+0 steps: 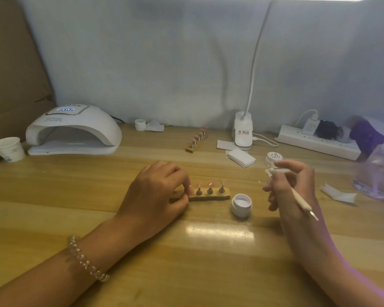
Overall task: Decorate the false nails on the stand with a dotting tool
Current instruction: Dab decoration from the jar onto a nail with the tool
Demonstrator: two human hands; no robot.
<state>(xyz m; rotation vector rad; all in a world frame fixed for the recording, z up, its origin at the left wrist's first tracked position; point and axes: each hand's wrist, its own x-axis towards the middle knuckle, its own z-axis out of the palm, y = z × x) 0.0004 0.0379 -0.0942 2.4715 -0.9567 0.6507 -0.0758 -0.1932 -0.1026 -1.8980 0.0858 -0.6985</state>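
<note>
Centre of the wooden table point(98, 185), btwn the two hands, the near stand point(211, 197) lies w/ its long axis running left-right across the view. Left hand point(155, 193) is on it: fingers curled over the left end, pinching the wooden bar. Right hand point(290, 187) is off to the right, apart from the stand, w/ the open gel pot point(241, 204) btwn them, just beside the stand's right end. That hand grips the dotting tool point(299, 199) pen-style. Tool slants far-left to near-right: one metal tip shows at the near end by the wrist, the other end is up by the fingertips w/ a white scrap on it, too blurred to say what. So the tool hand's nearest target is prob. the pot, then the rightmost holder. Reach goes leftward along the bar.

Counts:
- Stands: 2, the near one plus a far stand point(197, 140) at the back.
- Cone holders point(210, 190) showing on the near stand: 3; any others are hidden under the left hand.
- False nails point(210, 185): pink tips on at least 2, third unclear.
- Far stand: approx 5 holders, blurry.
- Pots: 1 open, 1 closed pot point(140, 125) at the back, 1 lettered pot point(274, 156) behind the right hand (lid or whole pot, can't tell).
- Tool: 1.
- Hands: 2.
</note>
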